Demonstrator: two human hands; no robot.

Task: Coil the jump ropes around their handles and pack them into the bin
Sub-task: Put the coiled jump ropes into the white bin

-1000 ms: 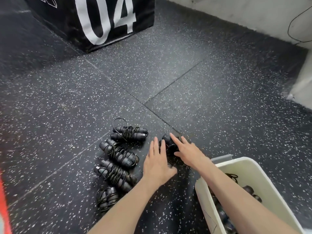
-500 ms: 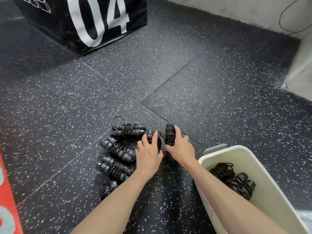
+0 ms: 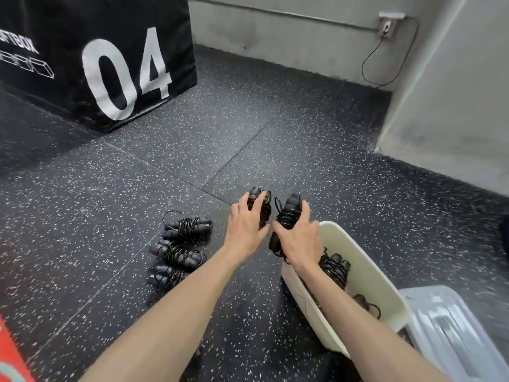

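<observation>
Now each hand grips one black coiled rope bundle — left hand (image 3: 246, 225), right hand (image 3: 298, 239).

Two coiled black jump ropes (image 3: 286, 216) lifted — three (image 3: 181, 249) floor-bound — others in cream bin (image 3: 369, 260).

Open floor ahead, clutter to either side

Speckled floor (image 3: 275, 139) lies bare ahead, up to the black box (image 3: 96, 59) and the grey wall (image 3: 454, 92). Left of the arms, three coiled ropes (image 3: 179, 248) lie in a row. On the right the white bin (image 3: 385, 285) stands, ropes inside, a clear lid (image 3: 454, 334) just beside it.
</observation>
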